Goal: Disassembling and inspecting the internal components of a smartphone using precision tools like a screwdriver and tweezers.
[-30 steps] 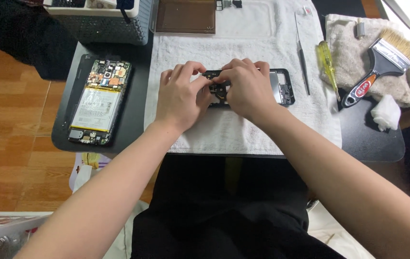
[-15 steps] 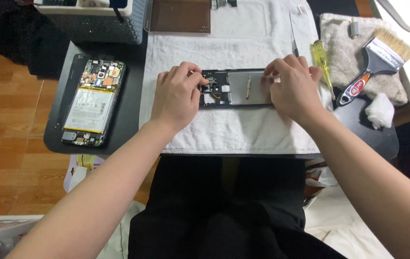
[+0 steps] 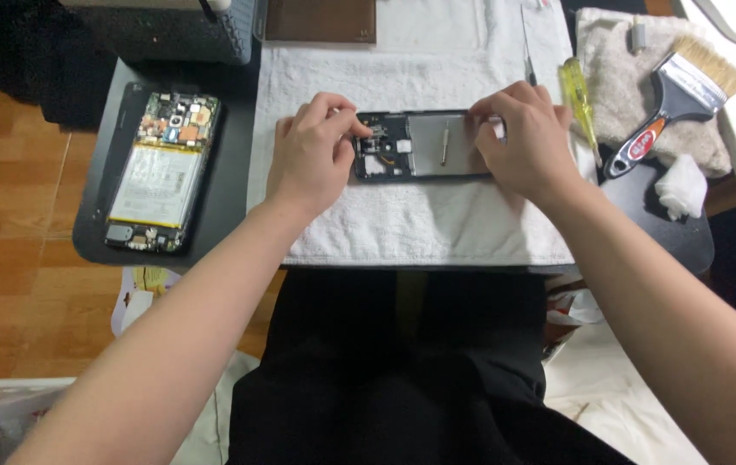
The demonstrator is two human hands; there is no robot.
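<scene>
On the white towel (image 3: 402,232), I pinched the black phone frame (image 3: 424,146) at both ends, left hand (image 3: 312,159) and right hand (image 3: 527,142) closed on it. The opened phone body (image 3: 161,172) lay apart, so reassembly looked unfinished.

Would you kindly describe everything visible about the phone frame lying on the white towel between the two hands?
The phone frame is a dark, flat rectangle lying lengthwise across the white towel. Its middle is a grey metallic-looking plate with a short slim part on it; its left end shows small black and white components. The left hand touches its left end with the fingertips, and the right hand covers its right end, hiding that edge. It lies flat, opened side up.
</scene>
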